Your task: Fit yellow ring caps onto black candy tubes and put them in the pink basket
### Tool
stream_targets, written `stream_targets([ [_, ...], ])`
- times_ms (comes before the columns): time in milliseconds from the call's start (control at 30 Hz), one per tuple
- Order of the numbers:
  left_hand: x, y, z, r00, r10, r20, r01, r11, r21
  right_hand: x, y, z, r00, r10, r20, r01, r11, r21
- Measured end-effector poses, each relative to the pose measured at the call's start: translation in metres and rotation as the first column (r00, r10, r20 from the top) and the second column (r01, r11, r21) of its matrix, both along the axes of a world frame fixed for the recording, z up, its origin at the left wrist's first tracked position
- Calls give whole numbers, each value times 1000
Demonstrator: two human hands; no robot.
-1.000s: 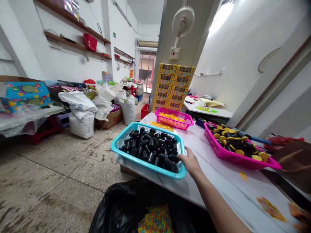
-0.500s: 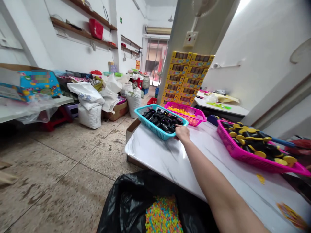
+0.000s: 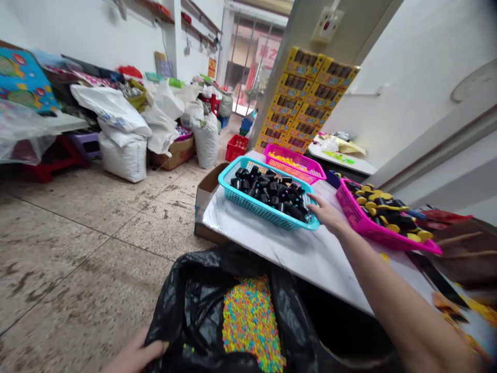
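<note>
My right hand [image 3: 325, 211] is at the right end of a turquoise plastic basket [image 3: 267, 210], its fingers hooked over the rim. Many small black, glossy cylindrical pieces [image 3: 272, 189] fill this basket, which rests on a white marbled table [image 3: 248, 235]. At the lower left, my left hand [image 3: 140, 353] pinches the edge of a black plastic bag [image 3: 194, 311]; only part of the hand shows. Inside the open bag lies a heap of small multicoloured beads or pellets [image 3: 250, 321].
Behind the turquoise basket is a pink basket [image 3: 316, 170] of yellow pieces. Another pink basket [image 3: 351, 212] holds black-and-yellow pieces. Yellow boxes [image 3: 298, 98] are stacked by the pillar. A cardboard box [image 3: 204, 202] stands beside the table; white sacks [image 3: 122, 150] stand along the left.
My view has shifted down and closer to the table. My left hand has come into view at the bag's edge. My right hand stays at the turquoise basket, which now looks larger.
</note>
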State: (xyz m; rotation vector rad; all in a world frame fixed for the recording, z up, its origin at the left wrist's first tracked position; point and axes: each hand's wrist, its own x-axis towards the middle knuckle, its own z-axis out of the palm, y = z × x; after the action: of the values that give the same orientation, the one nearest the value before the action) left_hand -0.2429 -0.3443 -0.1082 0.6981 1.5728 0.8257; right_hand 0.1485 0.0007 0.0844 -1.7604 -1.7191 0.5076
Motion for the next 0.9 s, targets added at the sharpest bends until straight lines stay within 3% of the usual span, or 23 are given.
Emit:
stream_targets([
  [67, 6, 6, 10, 999, -7, 40, 8, 1000, -24, 0, -8, 8, 992, 0, 125, -12, 995, 94],
  [133, 16, 9, 16, 999, 48, 21, -49, 998, 30, -8, -15, 15, 922, 139, 362, -212, 962, 171],
  [233, 37, 0, 20, 989, 135, -61, -122, 976, 181, -21, -24, 17, 652, 399, 645, -548, 836, 37],
  [300, 52, -10, 21, 992, 69, -109, -46, 978, 205, -25, -27, 13, 650, 390, 652, -545, 837, 44],
  [400, 71, -23, 23, 981, -68, -181, 102, 978, 184, -21, -27, 5, 745, 293, 599, -471, 868, 161],
  [533, 88, -25, 30, 991, -75, -113, 95, 978, 184, -17, -26, 5, 769, 452, 453, -494, 869, -28],
  [633, 92, -8, 30, 998, -28, -54, 35, 991, 129, -21, -21, 14, 831, 498, 250, -497, 865, -69],
  [767, 89, 26, 18, 997, -49, -56, 55, 993, 106, -18, -14, 27, 909, 408, 88, -414, 907, 73],
  [833, 87, 34, 9, 992, -51, -118, 68, 987, 146, -6, -31, 27, 924, 382, -1, -379, 918, 114],
  [900, 86, 33, 1, 979, -24, -203, 60, 983, 173, 8, -66, 17, 885, 396, -245, -378, 918, 119],
])
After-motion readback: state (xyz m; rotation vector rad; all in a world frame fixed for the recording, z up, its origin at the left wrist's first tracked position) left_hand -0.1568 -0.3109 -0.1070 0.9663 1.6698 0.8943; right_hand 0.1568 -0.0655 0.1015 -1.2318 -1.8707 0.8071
